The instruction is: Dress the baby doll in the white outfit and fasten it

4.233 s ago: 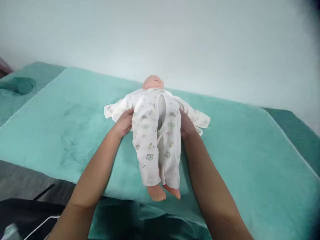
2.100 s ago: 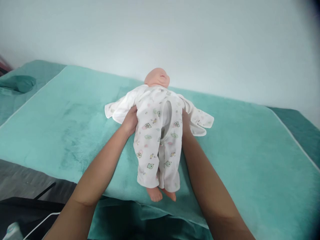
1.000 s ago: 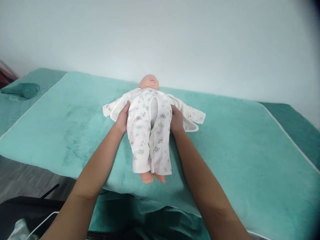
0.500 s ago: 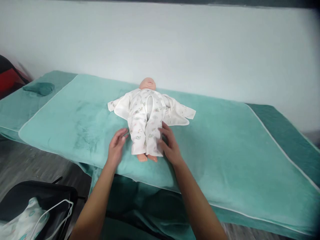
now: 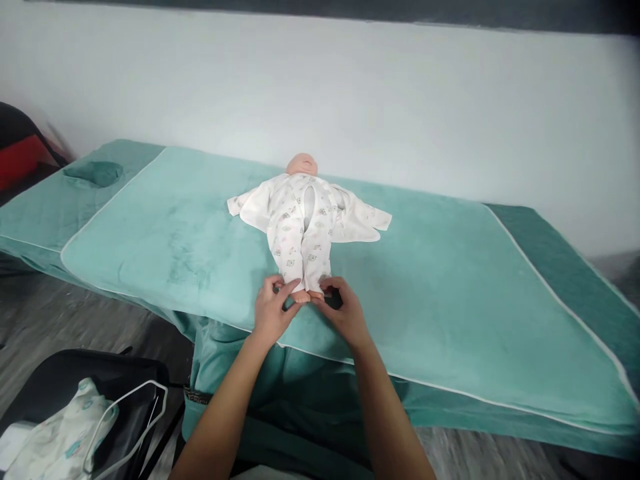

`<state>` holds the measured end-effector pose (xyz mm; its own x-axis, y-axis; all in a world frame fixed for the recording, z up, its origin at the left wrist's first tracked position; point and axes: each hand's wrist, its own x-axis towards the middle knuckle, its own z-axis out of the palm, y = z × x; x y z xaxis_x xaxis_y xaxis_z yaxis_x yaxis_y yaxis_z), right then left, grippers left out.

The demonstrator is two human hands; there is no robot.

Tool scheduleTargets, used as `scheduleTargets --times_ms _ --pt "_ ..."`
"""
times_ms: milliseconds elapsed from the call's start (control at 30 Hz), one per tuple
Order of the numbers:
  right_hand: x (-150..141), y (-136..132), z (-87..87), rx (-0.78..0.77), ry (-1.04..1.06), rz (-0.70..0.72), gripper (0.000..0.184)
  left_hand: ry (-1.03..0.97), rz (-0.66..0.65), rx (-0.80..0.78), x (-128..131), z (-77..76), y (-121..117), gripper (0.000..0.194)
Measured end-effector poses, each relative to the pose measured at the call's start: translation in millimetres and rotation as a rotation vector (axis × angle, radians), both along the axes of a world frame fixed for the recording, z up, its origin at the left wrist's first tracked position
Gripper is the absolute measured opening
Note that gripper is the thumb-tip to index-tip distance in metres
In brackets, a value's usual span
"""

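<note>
A baby doll [image 5: 302,164] lies on its back on the green bed, its head toward the wall. It has on white printed trousers [image 5: 292,250] and a white jacket [image 5: 256,208] spread open to both sides. My left hand [image 5: 273,310] grips the cuff of the trouser leg on the left, its thumb beside the foot. At the other cuff, my right hand [image 5: 346,312] has its fingers curled round the hem and its thumb near the toes. Both small bare feet [image 5: 301,297] stick out between my hands.
A green cover with white piping drapes the bed [image 5: 450,300], which has a face hole [image 5: 95,173] at its left end. A black chair [image 5: 125,373] at lower left holds a printed cloth [image 5: 75,427] and a white wire hanger [image 5: 163,403]. The white wall [image 5: 350,100] stands behind.
Both hands have moved from the sides of the doll's legs to the trouser cuffs and closed there. The trouser legs look narrower and the view has shifted slightly.
</note>
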<state>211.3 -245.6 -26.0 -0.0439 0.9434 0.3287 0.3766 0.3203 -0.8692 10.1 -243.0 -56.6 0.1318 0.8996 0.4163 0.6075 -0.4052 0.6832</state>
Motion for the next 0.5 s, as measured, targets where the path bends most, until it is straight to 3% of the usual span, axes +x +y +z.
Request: scheduleTargets --times_ms 100,267,500 --pt "-2.1 -2.0 5.0 -0.022 0.039 -0.024 0.021 -0.069 -0.002 0.034 -1.1 -2.9 -0.3 0.036" --pt "-4.7 -3.0 5.8 -0.071 0.135 -0.092 0.03 -0.474 -0.065 -0.035 -9.4 -2.9 -0.4 0.026" --pt "-12.1 -11.3 2.1 0.016 0.158 -0.264 0.028 -0.821 -0.023 -0.168 -16.7 -2.8 -1.1 0.02"
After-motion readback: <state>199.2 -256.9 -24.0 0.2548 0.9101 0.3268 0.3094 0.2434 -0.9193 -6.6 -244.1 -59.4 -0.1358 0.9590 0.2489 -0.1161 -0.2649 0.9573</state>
